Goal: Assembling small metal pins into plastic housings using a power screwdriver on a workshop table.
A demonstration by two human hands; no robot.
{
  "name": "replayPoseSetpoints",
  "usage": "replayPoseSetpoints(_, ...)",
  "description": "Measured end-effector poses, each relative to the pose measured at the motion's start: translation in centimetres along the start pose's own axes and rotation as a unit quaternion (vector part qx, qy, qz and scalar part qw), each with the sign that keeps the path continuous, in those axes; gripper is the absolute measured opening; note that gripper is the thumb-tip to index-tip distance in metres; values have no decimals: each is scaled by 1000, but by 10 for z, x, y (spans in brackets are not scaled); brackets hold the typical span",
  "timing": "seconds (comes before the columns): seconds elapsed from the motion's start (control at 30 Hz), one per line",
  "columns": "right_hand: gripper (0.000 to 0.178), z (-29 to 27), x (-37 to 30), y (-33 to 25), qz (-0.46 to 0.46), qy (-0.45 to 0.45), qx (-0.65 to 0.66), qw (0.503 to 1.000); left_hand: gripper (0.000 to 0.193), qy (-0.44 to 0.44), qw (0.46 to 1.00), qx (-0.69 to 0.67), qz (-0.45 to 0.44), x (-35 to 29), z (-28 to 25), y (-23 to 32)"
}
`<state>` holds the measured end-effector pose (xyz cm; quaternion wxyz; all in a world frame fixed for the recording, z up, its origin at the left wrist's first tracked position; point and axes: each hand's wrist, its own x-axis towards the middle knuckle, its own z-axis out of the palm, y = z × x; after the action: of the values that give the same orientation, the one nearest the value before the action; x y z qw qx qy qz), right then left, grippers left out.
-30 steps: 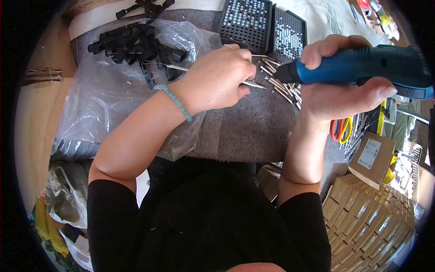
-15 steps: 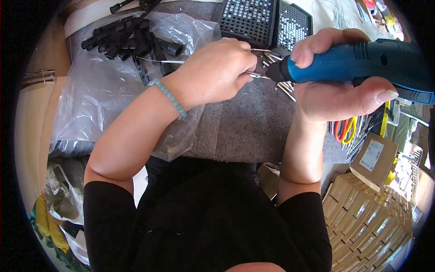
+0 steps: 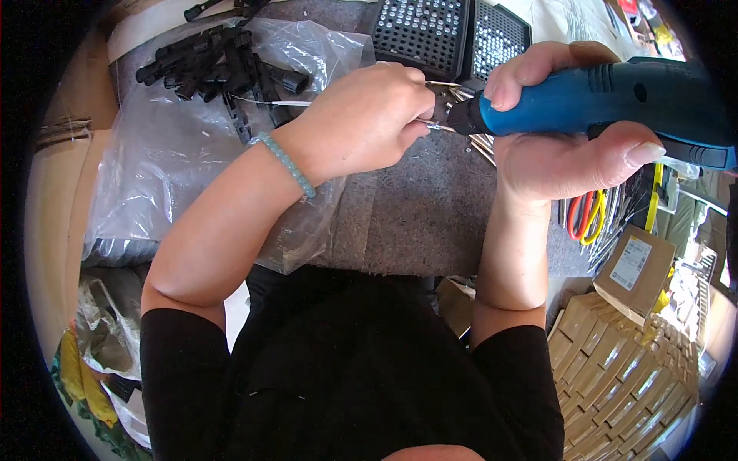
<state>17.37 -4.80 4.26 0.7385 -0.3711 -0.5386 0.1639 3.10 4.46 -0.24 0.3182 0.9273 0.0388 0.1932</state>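
Note:
My left hand (image 3: pixel 367 115) is closed in a pinch on a thin metal rod (image 3: pixel 438 126), whose silver end points right. A slim white piece (image 3: pixel 290 103) with a fine wire tip sticks out on the left side of that hand; whether it is part of the same rod is hidden by the fingers. My right hand (image 3: pixel 555 157) is wrapped round a blue handheld power tool (image 3: pixel 561 100), held level. Its black nose (image 3: pixel 464 118) reaches the rod's end, just right of my left fingertips. Several brass-coloured rods (image 3: pixel 483 147) lie under the nose.
Black plastic parts (image 3: pixel 211 65) are heaped on a clear plastic bag (image 3: pixel 165 161) at the left. Two black perforated trays (image 3: pixel 421 38) with small silver pieces stand at the back. Pliers with red and yellow handles (image 3: pixel 590 219) and a cardboard box (image 3: pixel 632 273) are at the right.
My right hand and the power tool have shifted slightly left, bringing the nose closer to my left fingertips. My left hand stays nearly still.

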Motion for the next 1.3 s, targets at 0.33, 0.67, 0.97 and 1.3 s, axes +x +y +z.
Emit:
replayPoseSetpoints(0.33, 90, 1, -1, 2, -9, -11, 15, 1000, 12, 1, 1000, -3, 5, -1, -1, 2)
replayPoseSetpoints(0.67, 90, -6, 1, 8, 0, -49, 24, 998, 12, 9, 1000, 1, 15, 2, 1, 0)
replayPoseSetpoints(0.97, 84, 9, 11, -14, 62, -17, 146, 987, 10, -12, 999, 44, 20, 5, -5, 3)
replayPoseSetpoints(1.3, 46, 12, 104, -67, 16, 91, -245, 965, 17, 13, 971, 75, 225, -19, -33, 101)
